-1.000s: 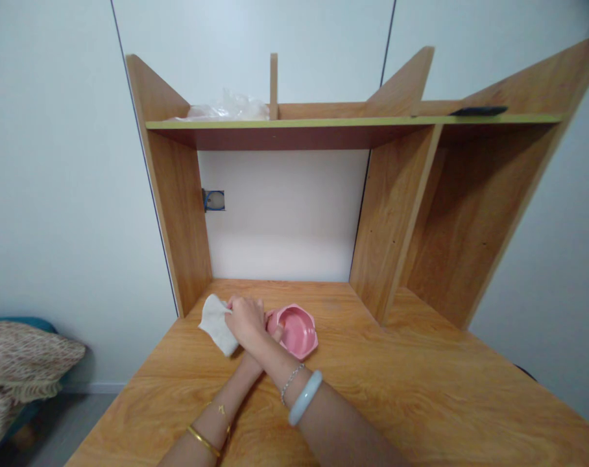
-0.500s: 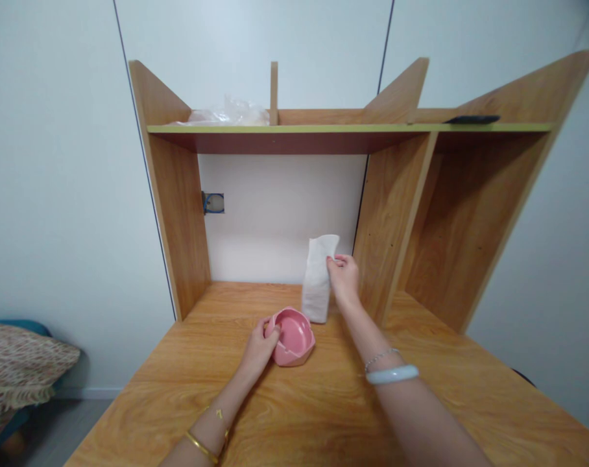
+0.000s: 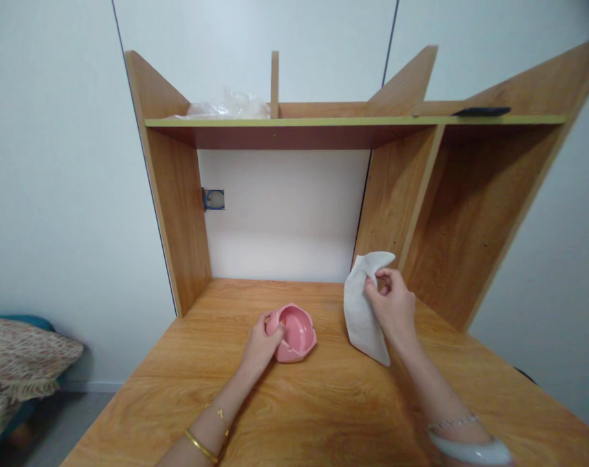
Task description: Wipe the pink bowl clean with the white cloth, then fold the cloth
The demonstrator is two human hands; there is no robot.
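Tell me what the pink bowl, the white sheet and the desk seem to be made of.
Pink bowl: probably glazed ceramic, though glossy plastic is possible; highlights shine inside it.
White sheet: soft paper or thin cloth, matte; it bends without shine.
Desk: wood or wood-look laminate, smooth; grain runs across it.

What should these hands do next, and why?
Perhaps the right hand should bring the soft white sheet over to the glossy pink faceted bowl, since the sheet hangs pinched apart from it, while the left hand grips the bowl's side.
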